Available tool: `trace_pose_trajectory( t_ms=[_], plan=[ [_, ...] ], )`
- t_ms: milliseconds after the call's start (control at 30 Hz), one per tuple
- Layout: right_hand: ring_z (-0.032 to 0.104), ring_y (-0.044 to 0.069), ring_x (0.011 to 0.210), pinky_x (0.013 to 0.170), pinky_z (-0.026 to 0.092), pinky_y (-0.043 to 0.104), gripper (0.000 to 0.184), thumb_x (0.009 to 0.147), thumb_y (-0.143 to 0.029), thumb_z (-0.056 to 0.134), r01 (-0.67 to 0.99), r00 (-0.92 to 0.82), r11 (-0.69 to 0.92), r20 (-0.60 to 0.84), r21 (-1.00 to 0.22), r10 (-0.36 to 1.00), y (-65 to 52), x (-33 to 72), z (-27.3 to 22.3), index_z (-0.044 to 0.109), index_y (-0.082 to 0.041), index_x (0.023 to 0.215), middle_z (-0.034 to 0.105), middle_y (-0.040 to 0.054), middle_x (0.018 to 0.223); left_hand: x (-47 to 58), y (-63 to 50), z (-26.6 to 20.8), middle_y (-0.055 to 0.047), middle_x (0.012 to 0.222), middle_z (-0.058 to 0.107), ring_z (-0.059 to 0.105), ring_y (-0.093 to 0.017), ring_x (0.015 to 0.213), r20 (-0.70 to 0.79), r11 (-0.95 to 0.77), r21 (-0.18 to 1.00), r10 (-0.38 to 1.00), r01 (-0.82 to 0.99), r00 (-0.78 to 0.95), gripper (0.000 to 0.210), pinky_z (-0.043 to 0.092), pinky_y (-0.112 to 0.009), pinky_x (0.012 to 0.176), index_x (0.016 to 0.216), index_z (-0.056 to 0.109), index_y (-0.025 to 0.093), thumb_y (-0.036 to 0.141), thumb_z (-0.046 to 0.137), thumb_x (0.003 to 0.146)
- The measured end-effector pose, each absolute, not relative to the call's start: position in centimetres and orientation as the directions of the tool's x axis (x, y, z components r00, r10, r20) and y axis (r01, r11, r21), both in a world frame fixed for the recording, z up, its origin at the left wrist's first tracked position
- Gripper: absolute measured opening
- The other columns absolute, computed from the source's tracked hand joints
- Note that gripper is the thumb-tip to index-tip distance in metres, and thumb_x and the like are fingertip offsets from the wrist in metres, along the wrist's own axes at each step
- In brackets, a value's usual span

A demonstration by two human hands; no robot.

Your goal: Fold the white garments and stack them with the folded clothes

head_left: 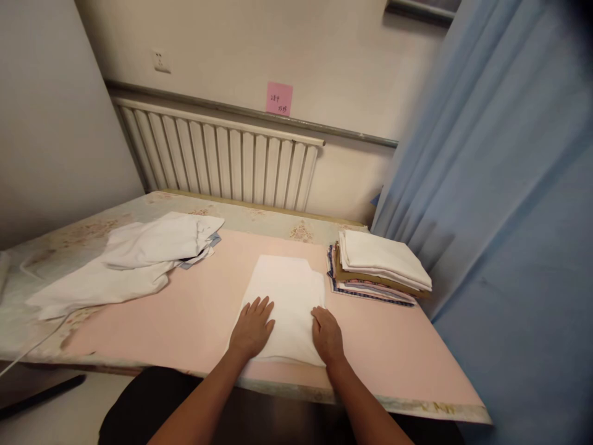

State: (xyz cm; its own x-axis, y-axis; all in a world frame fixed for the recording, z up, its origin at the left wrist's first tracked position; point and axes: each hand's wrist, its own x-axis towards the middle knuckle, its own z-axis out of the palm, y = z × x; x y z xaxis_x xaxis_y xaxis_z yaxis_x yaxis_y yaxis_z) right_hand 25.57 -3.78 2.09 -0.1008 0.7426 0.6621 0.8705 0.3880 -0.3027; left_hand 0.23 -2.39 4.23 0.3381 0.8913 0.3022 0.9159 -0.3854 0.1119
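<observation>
A folded white garment lies flat near the front edge of the table, one upper right part stepped out beyond the rest. My left hand rests palm down on its left side, fingers stretched and a little spread. At the garment's right edge, my right hand has its fingers curled in, closed on the cloth. The tips of those fingers are partly hidden. To the left sits a loose, crumpled heap of white clothing with bits of grey-blue and dark cloth showing.
A stack of folded cloths, white on top, stands on the right. Pink cloth covers much of the flowered table cover. A blue curtain hangs along the right side, a radiator behind. A white cord crosses the left edge.
</observation>
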Motion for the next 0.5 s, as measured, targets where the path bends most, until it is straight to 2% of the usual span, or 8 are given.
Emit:
trace_pose_trajectory(
  t_ms=[500],
  plan=[
    [0.062,0.021,0.107,0.103,0.044,0.043,0.030,0.085,-0.012,0.045,0.857,-0.073,0.389,0.669,-0.337,0.740,-3.62,25.66,1.83,0.067,-0.018,0.105,0.070,0.0076,0.109,0.22,-2.37,4.03,-0.004,0.145,0.046,0.038,-0.026,0.136,0.352,-0.392,0.082,0.871,0.916,0.341,0.047,0.030,-0.046,0.110,0.137,0.047,0.026,0.036,0.041,0.091]
  ],
)
